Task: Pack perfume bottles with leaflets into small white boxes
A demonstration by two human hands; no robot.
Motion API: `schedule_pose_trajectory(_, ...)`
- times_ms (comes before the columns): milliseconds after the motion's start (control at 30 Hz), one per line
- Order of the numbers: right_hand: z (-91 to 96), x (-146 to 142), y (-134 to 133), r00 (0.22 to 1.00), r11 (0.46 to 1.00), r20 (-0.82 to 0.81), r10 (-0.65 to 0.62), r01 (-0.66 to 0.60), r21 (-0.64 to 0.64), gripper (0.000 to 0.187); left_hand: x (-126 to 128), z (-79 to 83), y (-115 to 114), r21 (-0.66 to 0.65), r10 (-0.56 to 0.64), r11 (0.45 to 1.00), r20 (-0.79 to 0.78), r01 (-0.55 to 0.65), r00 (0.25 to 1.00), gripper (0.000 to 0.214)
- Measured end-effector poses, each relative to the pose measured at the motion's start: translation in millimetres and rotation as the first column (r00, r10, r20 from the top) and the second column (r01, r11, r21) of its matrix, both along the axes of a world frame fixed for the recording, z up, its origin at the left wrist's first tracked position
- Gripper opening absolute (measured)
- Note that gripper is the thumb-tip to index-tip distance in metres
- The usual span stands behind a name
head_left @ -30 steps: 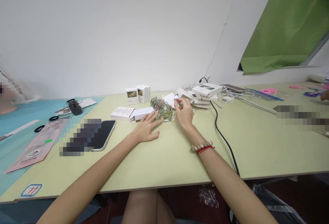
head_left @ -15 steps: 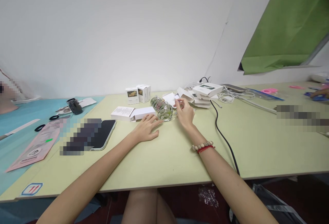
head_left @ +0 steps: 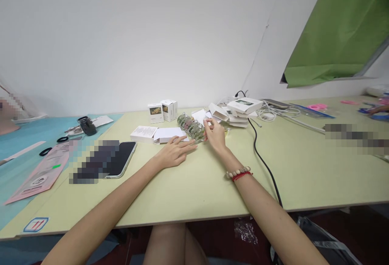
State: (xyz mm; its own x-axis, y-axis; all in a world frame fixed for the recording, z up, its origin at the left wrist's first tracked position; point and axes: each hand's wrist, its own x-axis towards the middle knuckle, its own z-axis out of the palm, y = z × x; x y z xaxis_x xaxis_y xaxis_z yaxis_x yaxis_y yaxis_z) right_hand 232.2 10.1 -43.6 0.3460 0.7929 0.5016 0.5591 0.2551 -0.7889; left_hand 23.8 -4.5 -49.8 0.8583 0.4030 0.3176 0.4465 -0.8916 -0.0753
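Note:
A row of small clear glass pieces with green and pink inside [head_left: 190, 126] lies on the pale green table [head_left: 212, 176]. My left hand [head_left: 175, 152] rests flat with fingers spread, its fingertips touching the near end of the row. My right hand [head_left: 215, 134] is beside the row's right side, fingers curled in a pinch on something small that I cannot make out. A bead bracelet and red cord sit on my right wrist. Flat white boxes [head_left: 158, 133] lie just left of the row.
Two small upright white boxes [head_left: 163, 111] stand behind. A stack of white boxes [head_left: 240, 111], white cables and a black cable [head_left: 264, 163] are to the right. A phone [head_left: 120, 159] and pink packet [head_left: 42, 174] lie left. Another person's hand shows at far right.
My right hand has drawn in closer to the glass row. My left hand's fingers have slid right along the table to the row's near end.

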Motion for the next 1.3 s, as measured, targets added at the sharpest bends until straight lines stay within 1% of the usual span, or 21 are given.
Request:
schedule_pose_trajectory(200, -0.8, -4, -1, 0.996, 0.996, -0.005, 0.084, -0.084, -0.024, 0.042, -1, -0.7, 2, -0.045, 0.059, 0.997, 0.018, -0.058, 0.998, 0.047)
schedule_pose_trajectory(300, 1.3, -4, -2, 0.997, 0.997, 0.019, 0.079, -0.079, -0.022, 0.041, -1, -0.6, 2, -0.057, 0.083, 0.995, 0.036, -0.080, 0.996, 0.047)
schedule_pose_trajectory(333, 2.1, -2, -1, 0.999, 0.999, 0.022, 0.050, -0.050, -0.007, 0.041, -1, -0.3, 1, -0.057, 0.090, 0.995, 0.046, -0.087, 0.995, 0.048)
schedule_pose_trajectory(400, 3.5, 2, 0, 0.998, 0.997, 0.010, -0.057, 0.056, 0.051, 0.042, -1, 0.6, 0, -0.047, 0.105, 0.994, 0.076, -0.102, 0.992, 0.048)
schedule_pose_trajectory(500, 3.6, 11, 5, 0.970, 0.959, -0.043, -0.240, 0.244, 0.146, 0.040, -2, 2.6, -3, -0.017, 0.118, 0.993, 0.123, -0.117, 0.985, 0.047)
schedule_pose_trajectory(567, 2.3, 18, 9, 0.958, 0.941, -0.075, -0.278, 0.287, 0.181, 0.040, -3, 3.8, -4, 0.000, 0.119, 0.993, 0.143, -0.121, 0.983, 0.046)
schedule_pose_trajectory(700, 0.2, 26, 13, 0.973, 0.957, -0.103, -0.206, 0.222, 0.188, 0.045, -4, 4.8, -5, 0.013, 0.113, 0.993, 0.154, -0.117, 0.982, 0.043)
schedule_pose_trajectory(800, 1.0, 29, 11, 0.983, 0.968, -0.058, -0.173, 0.180, 0.174, 0.047, -4, 4.8, -5, 0.009, 0.119, 0.993, 0.162, -0.122, 0.980, 0.042)
schedule_pose_trajectory(867, 1.6, 31, 9, 0.982, 0.966, -0.039, -0.184, 0.188, 0.175, 0.049, -4, 4.8, -5, 0.004, 0.124, 0.992, 0.166, -0.127, 0.978, 0.041)
schedule_pose_trajectory(967, 0.0, 34, 9, 0.979, 0.964, -0.059, -0.198, 0.205, 0.168, 0.049, -5, 4.7, -5, -0.002, 0.133, 0.991, 0.175, -0.134, 0.976, 0.040)
schedule_pose_trajectory(1067, -4.4, 37, 11, 0.981, 0.976, -0.058, -0.184, 0.190, 0.111, 0.046, -5, 4.3, -5, -0.005, 0.144, 0.989, 0.188, -0.146, 0.971, 0.040)
schedule_pose_trajectory(1167, -8.0, 38, 13, 0.980, 0.979, 0.017, -0.198, 0.197, 0.062, 0.041, -5, 4.0, -4, -0.011, 0.155, 0.988, 0.196, -0.156, 0.968, 0.040)
schedule_pose_trajectory(1233, -8.4, 38, 13, 0.977, 0.977, 0.063, -0.204, 0.199, 0.081, 0.038, -5, 3.9, -4, -0.014, 0.159, 0.987, 0.197, -0.160, 0.967, 0.040)
schedule_pose_trajectory(1300, -7.5, 37, 13, 0.974, 0.971, 0.079, -0.212, 0.201, 0.128, 0.037, -5, 4.0, -4, -0.016, 0.161, 0.987, 0.198, -0.162, 0.967, 0.039)
